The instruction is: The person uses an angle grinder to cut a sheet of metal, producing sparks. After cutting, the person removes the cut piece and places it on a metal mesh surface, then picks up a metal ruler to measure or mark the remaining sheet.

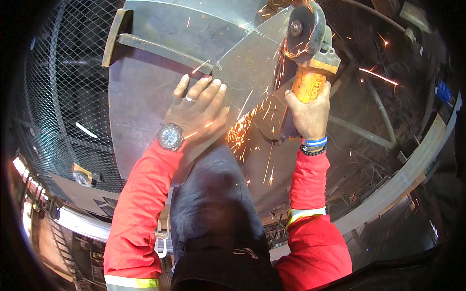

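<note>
Wrapped round the yellow body of an angle grinder (310, 83) is my right hand (310, 112). The grinder's dark disc (294, 30), partly covered by its guard, is at the right edge of a grey metal sheet (155, 99), and sparks (241, 127) spray down from there toward my legs. My left hand (199, 100) lies flat on the sheet with its fingers stretched out, holding nothing. Its fingertips are close to the end of a metal bar (165, 52) lying across the sheet. Whether they touch the bar I cannot tell.
Expanded metal mesh (53, 97) lies left of the sheet. A small clear-wrapped item (81, 175) rests on it. My knee (208, 179) is under the sheet's near edge. A curved metal beam (388, 194) runs along the right, with metal struts (361, 131) inside it.
</note>
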The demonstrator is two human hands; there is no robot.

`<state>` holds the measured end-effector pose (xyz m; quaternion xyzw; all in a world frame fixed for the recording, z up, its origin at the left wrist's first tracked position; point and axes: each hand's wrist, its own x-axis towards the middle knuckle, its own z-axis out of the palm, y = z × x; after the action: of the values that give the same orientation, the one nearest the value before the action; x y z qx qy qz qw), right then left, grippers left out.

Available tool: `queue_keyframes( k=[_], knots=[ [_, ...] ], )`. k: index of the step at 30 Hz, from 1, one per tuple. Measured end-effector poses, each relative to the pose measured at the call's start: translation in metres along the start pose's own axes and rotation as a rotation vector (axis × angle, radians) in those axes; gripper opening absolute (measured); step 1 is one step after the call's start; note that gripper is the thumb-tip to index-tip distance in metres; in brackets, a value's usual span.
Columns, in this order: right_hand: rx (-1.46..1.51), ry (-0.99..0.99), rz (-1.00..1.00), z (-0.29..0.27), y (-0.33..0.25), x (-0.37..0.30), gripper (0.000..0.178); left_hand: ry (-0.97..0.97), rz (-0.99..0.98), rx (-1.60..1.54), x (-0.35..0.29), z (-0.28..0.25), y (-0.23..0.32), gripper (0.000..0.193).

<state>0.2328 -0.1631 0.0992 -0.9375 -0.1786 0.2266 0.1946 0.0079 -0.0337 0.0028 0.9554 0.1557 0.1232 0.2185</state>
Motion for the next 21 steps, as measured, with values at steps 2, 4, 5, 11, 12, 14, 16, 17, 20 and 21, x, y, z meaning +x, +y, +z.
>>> queue_keyframes(
  k=[2,4,5,11,12,14,16,17,20,21],
  knots=[
    [0.013,0.003,0.003,-0.001,0.0,0.002,0.052,0.005,0.004,0.0,0.0,0.001,0.001,0.053],
    [0.034,0.003,0.002,0.0,-0.001,0.003,0.052,0.011,0.005,0.009,0.0,0.001,0.001,0.053],
    [0.046,0.004,0.0,0.0,0.0,0.003,0.052,0.014,0.006,0.011,0.0,0.001,0.001,0.053],
    [0.018,0.002,0.009,0.0,0.004,0.001,0.052,0.003,0.004,0.001,0.001,0.0,0.002,0.053],
    [0.014,-0.005,0.018,0.0,0.006,0.0,0.052,0.001,0.0,0.001,0.001,0.0,0.003,0.053],
    [0.012,0.006,0.016,0.001,0.003,0.0,0.052,0.01,-0.009,-0.001,0.001,0.0,0.004,0.05],
    [0.012,0.014,-0.004,0.001,0.001,0.001,0.051,0.031,-0.018,-0.009,0.0,0.001,0.004,0.047],
    [0.014,0.018,-0.026,0.001,0.001,0.003,0.051,0.028,-0.02,-0.008,0.001,0.001,0.004,0.046],
    [0.042,0.015,-0.01,0.0,-0.004,0.008,0.051,0.024,-0.021,-0.006,0.002,0.0,0.004,0.046],
    [0.043,0.019,-0.019,0.0,-0.006,0.009,0.051,0.025,-0.021,-0.007,0.002,0.0,0.004,0.046]
  ],
)
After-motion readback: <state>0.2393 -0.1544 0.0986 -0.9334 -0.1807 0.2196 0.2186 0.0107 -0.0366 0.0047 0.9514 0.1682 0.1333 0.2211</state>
